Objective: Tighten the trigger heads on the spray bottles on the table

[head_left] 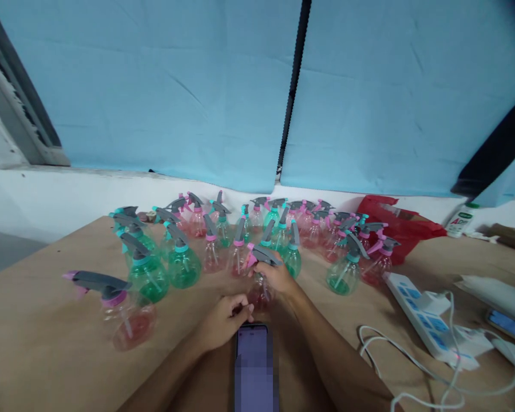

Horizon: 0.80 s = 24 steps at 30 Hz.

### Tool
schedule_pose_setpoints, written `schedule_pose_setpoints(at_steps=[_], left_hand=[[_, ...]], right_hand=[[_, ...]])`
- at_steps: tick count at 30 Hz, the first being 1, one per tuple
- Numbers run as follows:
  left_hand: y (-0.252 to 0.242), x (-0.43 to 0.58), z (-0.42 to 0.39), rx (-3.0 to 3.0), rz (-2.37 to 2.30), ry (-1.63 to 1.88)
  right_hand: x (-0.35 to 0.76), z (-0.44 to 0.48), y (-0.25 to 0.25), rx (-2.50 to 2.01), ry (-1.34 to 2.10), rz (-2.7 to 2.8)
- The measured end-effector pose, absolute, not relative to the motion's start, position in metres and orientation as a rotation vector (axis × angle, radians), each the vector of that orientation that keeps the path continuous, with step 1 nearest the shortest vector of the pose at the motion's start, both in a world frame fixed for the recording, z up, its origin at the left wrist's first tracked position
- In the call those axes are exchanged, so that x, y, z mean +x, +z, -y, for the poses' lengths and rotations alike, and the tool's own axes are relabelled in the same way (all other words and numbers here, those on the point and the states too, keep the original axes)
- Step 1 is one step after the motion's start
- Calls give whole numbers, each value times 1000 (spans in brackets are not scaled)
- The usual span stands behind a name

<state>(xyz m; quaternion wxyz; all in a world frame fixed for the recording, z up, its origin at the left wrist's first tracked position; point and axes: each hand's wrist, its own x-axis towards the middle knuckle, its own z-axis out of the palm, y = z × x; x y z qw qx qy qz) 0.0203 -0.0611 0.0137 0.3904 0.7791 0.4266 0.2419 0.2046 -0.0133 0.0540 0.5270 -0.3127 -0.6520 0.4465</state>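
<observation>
My right hand (275, 273) is closed round the neck of a clear pink spray bottle (261, 294) with a grey and pink trigger head. That bottle stands upright on the table, just beyond a phone (252, 360). Left of the bottle's base rests my left hand (226, 320), its fingers curled near the phone's top edge; whether they hold anything is hidden. Close by on the left are a pink spray bottle (131, 326) with its head pointing left, and a green spray bottle (184, 266).
Several more green and pink spray bottles (304, 220) crowd the back of the wooden table (34, 320). To the right lie a white power strip (429, 320) with cables, a red plastic bag (407, 232), a white bottle (461, 220) and another phone (510, 326). Blue curtain (175, 91) hangs behind.
</observation>
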Motion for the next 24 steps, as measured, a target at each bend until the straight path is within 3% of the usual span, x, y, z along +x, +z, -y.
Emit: schedule_pose_setpoints(at_steps=[8,24], left_hand=[[-9,11,22,1631,-1187,814],[-7,11,27,1773,-1150,852]], right_hand=[[205,10,57,-703,1156,1552],[204,8,52,-660,1181,1536]])
